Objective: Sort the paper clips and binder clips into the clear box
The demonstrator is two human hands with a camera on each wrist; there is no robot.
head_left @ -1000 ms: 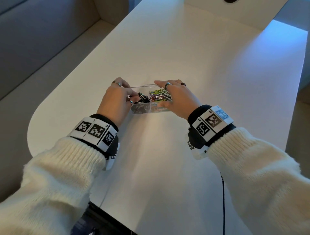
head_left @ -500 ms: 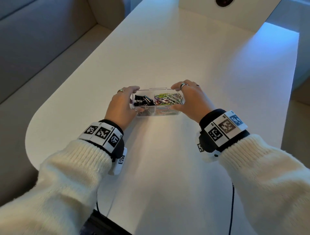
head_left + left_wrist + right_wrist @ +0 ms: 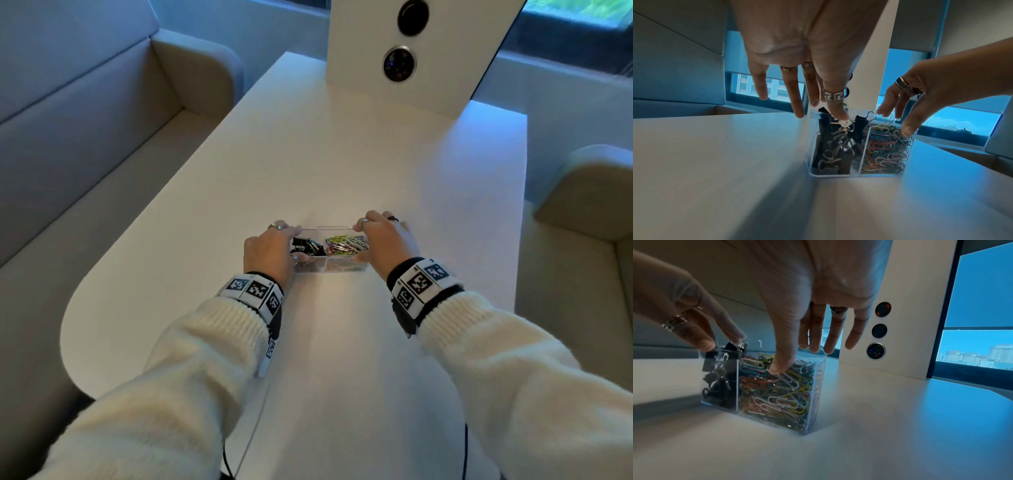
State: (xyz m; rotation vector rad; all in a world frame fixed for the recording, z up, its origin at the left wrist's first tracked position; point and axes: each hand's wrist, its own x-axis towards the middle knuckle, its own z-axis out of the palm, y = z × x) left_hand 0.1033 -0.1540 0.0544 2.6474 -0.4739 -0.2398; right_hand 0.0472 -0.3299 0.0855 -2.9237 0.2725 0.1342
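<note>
The clear box (image 3: 329,269) stands on the white table (image 3: 342,164), split into two compartments. Black binder clips (image 3: 308,245) fill the left one and coloured paper clips (image 3: 346,242) the right one. My left hand (image 3: 289,241) holds the box's left end, thumb on the near wall, fingers reaching over the far rim. My right hand (image 3: 368,241) holds the right end the same way. In the left wrist view the left hand (image 3: 818,112) has its thumb at the binder clips' (image 3: 832,146) wire handles. In the right wrist view the right hand (image 3: 796,358) presses its thumb on the wall before the paper clips (image 3: 777,394).
An upright white panel (image 3: 428,51) with round buttons (image 3: 399,65) stands at the table's far end. Grey sofas (image 3: 85,120) flank the table on both sides. The table's near left corner is rounded. A thin cable (image 3: 466,452) hangs near my right sleeve.
My left fingers have come off the binder clips and moved to the box's left end. Both hands stay on the box. The head view has tilted up, bringing the panel into sight.
</note>
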